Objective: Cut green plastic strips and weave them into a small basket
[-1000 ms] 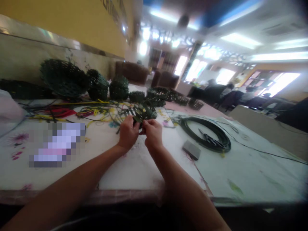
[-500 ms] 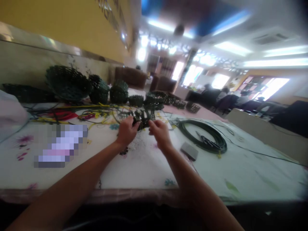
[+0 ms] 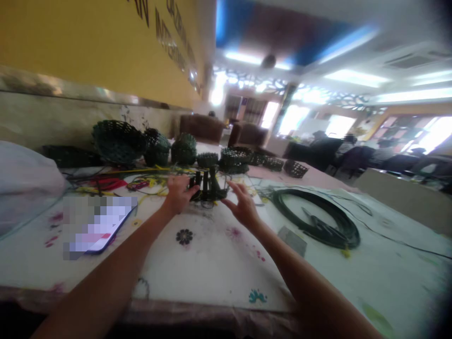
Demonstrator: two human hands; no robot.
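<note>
A small, partly woven basket of dark green strips (image 3: 206, 190) stands in front of me, several of its strips pointing up. My left hand (image 3: 178, 193) grips its left side, with the thumb on the near face and the fingers partly hidden. At the basket's right edge, my right hand (image 3: 243, 201) has its thumb and fingers spread apart. Its fingertips are close to the strips; whether they touch is unclear.
Behind are finished dark green woven baskets (image 3: 236, 160) in a row. To the right lie a coil of dark strip (image 3: 282, 207), pliers-like tool (image 3: 319, 223) and grey block (image 3: 293, 240). Left are a phone (image 3: 102, 230), red and yellow strips (image 3: 106, 183) and a white bag (image 3: 26, 183).
My right hand has let go of the basket's right side and its fingers have spread. The left hand has shifted slightly left, still on the basket. The view has tilted a little.
</note>
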